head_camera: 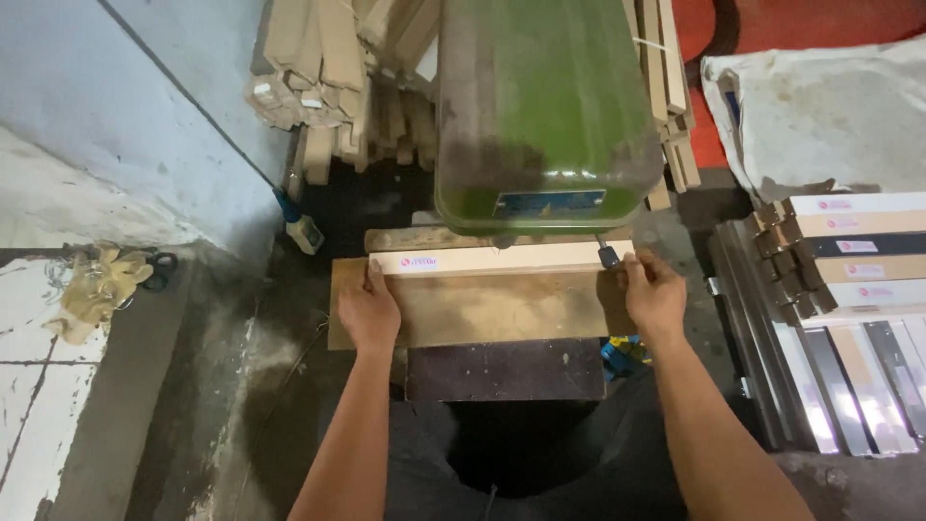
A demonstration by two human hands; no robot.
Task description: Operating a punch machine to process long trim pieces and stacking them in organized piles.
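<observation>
Lying across the brown wooden worktop (482, 314) beneath the green machine head (545, 106), a long pale wooden strip (502, 259) is being positioned and steadied, by the look of it. It is pinned at each end: the left hand (368, 311) rests flat with fingers together on its left end, while the right hand (654, 294) is closed around its right end. Even pressure and fingers kept away from the middle seem called for.

green machine head (545, 106) blurred, top cut off | strip's (497, 259) middle hidden beneath it
</observation>
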